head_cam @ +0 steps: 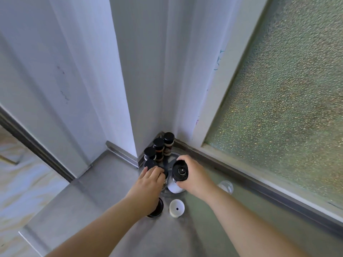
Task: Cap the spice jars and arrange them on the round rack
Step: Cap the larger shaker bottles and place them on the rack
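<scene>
A steel counter (104, 206) carries the round rack (171, 158), a white jar (176, 208), and a dark jar (156, 210).

Soft daylight comes through the bumpy window (278, 93) on the right. Nothing glares. The picture bends at the edges and looks slightly blurry.
</scene>
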